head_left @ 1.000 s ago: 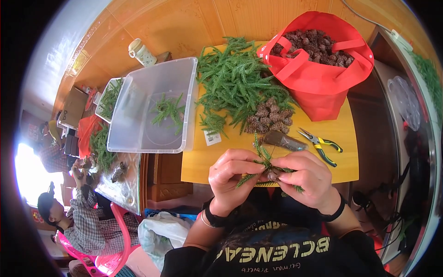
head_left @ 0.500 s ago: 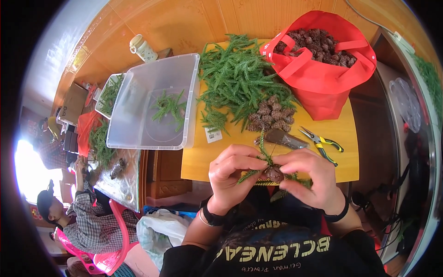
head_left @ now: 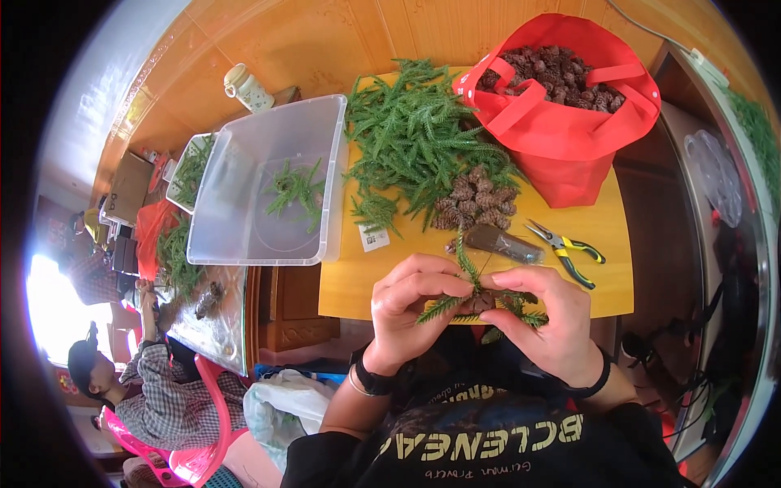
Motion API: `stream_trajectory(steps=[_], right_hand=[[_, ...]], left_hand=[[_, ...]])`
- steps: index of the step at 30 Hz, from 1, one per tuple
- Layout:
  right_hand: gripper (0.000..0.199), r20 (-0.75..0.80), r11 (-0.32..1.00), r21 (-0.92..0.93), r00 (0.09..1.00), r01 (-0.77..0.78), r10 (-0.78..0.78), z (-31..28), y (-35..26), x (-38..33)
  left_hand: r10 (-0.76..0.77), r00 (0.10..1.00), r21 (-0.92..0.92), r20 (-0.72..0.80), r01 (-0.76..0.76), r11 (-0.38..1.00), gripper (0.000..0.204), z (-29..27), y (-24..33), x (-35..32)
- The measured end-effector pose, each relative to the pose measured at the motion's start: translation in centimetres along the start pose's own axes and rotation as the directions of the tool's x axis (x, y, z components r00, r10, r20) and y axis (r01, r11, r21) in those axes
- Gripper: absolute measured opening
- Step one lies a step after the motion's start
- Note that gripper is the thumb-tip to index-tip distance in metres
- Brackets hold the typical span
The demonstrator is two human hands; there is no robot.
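Between my hands, at the near edge of the yellow table (head_left: pixel 358 285), is a pinecone (head_left: pixel 482 301) with green artificial pine sprigs (head_left: pixel 442 309) sticking out around it. My left hand (head_left: pixel 415 305) pinches it from the left, and my right hand (head_left: pixel 549 313) pinches it from the right with thumb and fingertips. A thin wire seems to rise from the bunch. Just beyond lie a small brown bundle in clear wrapping (head_left: pixel 506 244) and a heap of loose pinecones (head_left: pixel 476 201). Pliers with yellow and black handles (head_left: pixel 569 250) rest to the right.
A big pile of green sprigs (head_left: pixel 415 134) covers the table's far side. The red bag (head_left: pixel 565 159) full of pinecones stands far right. At left is a clear plastic bin (head_left: pixel 264 236) with a sprig bunch inside. A co-worker (head_left: pixel 183 398) sits farther left by another table.
My right fingers have shifted slightly over the pinecone, and the thumb now sits higher against it. My left hand keeps its pinch. The whole view has moved a little.
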State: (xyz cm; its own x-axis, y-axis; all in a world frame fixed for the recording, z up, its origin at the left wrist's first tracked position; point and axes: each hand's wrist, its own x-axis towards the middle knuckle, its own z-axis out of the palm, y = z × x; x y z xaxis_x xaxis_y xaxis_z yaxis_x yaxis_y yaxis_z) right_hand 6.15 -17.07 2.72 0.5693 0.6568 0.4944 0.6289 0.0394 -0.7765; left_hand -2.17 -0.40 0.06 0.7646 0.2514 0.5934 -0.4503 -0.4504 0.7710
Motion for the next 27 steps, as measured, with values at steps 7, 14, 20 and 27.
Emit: stream_trajectory(steps=[7,14,20,27], right_hand=[[0.040,0.022,0.999,-0.003,0.999,-0.043,0.043,0.0,-0.2,0.1],[0.056,0.132,0.973,0.165,0.981,-0.161,0.140,-0.3,-0.2,0.2],[0.056,0.380,0.666,0.560,0.867,-0.492,0.322,-1.5,1.0,0.8],[0.026,0.462,0.561,0.587,0.811,-0.583,0.359,-0.8,1.7,1.5]], left_hand=[[-0.008,1.000,-0.162,0.024,0.012,0.987,0.026,0.3,-0.4,-0.2],[-0.198,0.980,-0.504,0.017,0.179,0.845,0.026,0.9,-1.4,-1.4],[-0.247,0.968,-0.581,0.046,0.227,0.781,0.025,0.5,-1.5,-1.4],[-0.216,0.972,-0.576,0.090,0.228,0.785,0.023,0.6,-1.8,-1.6]])
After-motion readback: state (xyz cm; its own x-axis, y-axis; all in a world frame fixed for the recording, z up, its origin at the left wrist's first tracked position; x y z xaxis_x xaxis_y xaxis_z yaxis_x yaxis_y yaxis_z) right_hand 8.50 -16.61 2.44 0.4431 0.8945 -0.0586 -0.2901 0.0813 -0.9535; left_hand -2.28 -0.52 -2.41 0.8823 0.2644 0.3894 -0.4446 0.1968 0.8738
